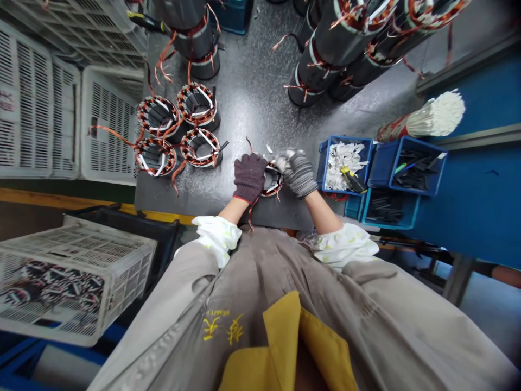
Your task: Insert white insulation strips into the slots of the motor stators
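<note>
A motor stator (272,183) with copper windings lies near the front edge of the grey metal table (252,103). My left hand (248,176), in a dark purple glove, is closed on the stator's left side. On its right side my right hand (296,171), in a grey glove, is curled over the rim, with its fingertips pinched at the windings. What the fingertips pinch is too small to make out. Copper wire ends stick out from under both hands.
Several finished-looking stators (179,133) sit at the table's left. Stacks of stators (325,60) stand at the back. Blue bins (345,163) with white slips, a yellow-handled tool and dark sticks sit to the right. White crates (69,277) stand at the left.
</note>
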`<move>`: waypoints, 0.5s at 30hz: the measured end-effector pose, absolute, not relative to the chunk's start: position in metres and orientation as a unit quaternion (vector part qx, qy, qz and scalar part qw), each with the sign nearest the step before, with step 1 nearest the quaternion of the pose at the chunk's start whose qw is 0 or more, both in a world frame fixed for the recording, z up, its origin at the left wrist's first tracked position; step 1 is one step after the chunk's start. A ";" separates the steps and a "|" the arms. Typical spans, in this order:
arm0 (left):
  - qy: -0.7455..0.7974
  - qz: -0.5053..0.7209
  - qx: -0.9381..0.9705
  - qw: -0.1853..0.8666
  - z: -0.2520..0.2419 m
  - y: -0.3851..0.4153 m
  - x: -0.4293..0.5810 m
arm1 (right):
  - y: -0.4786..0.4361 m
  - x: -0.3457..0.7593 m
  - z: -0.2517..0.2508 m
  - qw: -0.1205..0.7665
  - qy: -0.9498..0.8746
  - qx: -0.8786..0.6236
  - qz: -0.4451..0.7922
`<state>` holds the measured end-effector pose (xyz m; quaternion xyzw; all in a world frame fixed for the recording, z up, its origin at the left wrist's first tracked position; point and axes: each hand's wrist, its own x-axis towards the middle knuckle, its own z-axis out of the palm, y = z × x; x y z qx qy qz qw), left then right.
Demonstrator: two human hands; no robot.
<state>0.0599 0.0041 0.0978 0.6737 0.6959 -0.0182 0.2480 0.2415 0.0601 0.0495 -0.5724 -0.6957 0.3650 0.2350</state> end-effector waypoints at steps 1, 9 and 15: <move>0.686 -0.030 0.681 0.255 0.097 0.009 0.054 | 0.054 0.237 0.048 0.172 -0.723 -0.578 0.337; 0.652 0.019 0.706 0.275 0.074 0.022 0.052 | 0.048 0.208 0.024 0.144 -0.646 -0.682 0.310; 0.752 0.202 0.562 0.277 0.056 -0.014 0.028 | 0.038 0.223 0.042 0.125 -0.675 -0.653 0.322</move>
